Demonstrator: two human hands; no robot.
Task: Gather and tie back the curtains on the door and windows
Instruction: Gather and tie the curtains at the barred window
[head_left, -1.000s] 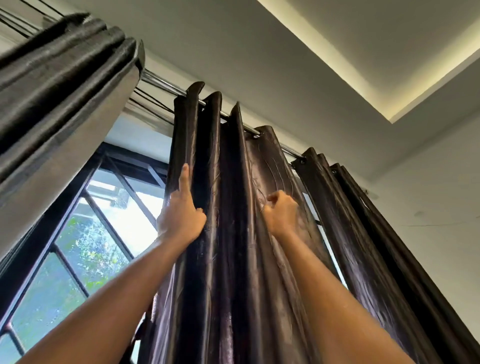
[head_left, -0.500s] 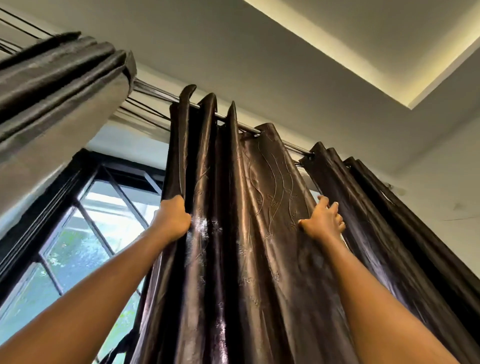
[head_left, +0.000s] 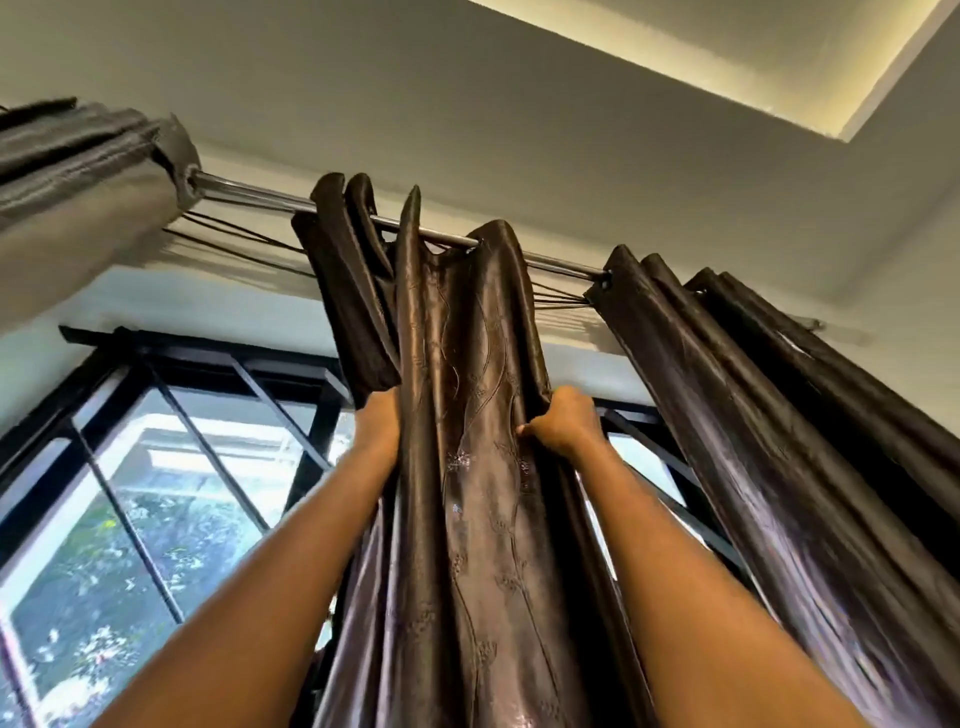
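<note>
A dark brown glossy curtain (head_left: 467, 364) hangs in bunched folds from a metal rod (head_left: 249, 189) overhead. My left hand (head_left: 382, 421) reaches up along its left edge, its fingers hidden behind the folds. My right hand (head_left: 563, 421) grips the curtain's right edge, fingers curled round the cloth. Between both hands the panel is squeezed into a narrow bundle. A second dark curtain (head_left: 753, 415) hangs to the right, apart from the first. A grey curtain (head_left: 78, 171) is bunched at the far left of the rod.
Behind the curtains stands a black-framed window (head_left: 130, 441) with diagonal bars and greenery outside. Thin cords (head_left: 234, 244) run along under the rod. The white ceiling has a lit recess (head_left: 727, 67) at the upper right.
The right hand has moved left, pulling the curtain's right edge toward the left hand. A gap has opened between this curtain and the one to its right. The view has tilted and pulled back.
</note>
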